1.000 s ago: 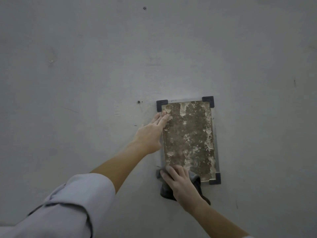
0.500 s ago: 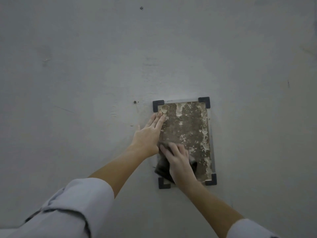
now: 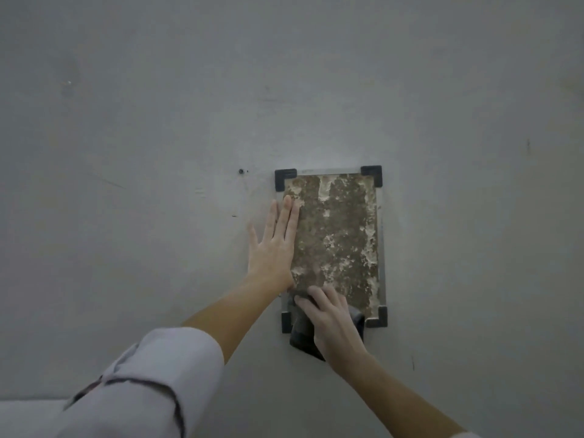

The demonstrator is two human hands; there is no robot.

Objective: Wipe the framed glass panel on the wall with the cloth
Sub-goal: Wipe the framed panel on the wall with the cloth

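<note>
A framed glass panel [image 3: 338, 235] hangs on the grey wall, with black corner brackets and a mottled brown and white surface behind the glass. My left hand [image 3: 275, 245] lies flat with straight fingers against the panel's left edge and the wall beside it. My right hand [image 3: 331, 320] presses a dark grey cloth [image 3: 300, 336] onto the panel's bottom left part. The cloth hangs a little below the lower frame edge and hides the bottom left bracket in part.
The grey wall [image 3: 158, 121] spreads bare all around the panel. A small dark screw or hole [image 3: 241, 171] sits left of the top left bracket. A pale ledge [image 3: 28, 415] shows at the bottom left.
My right hand rose with the cloth onto the lower middle of the glass, then slid back down to the bottom left. My left hand straightened along the left edge.
</note>
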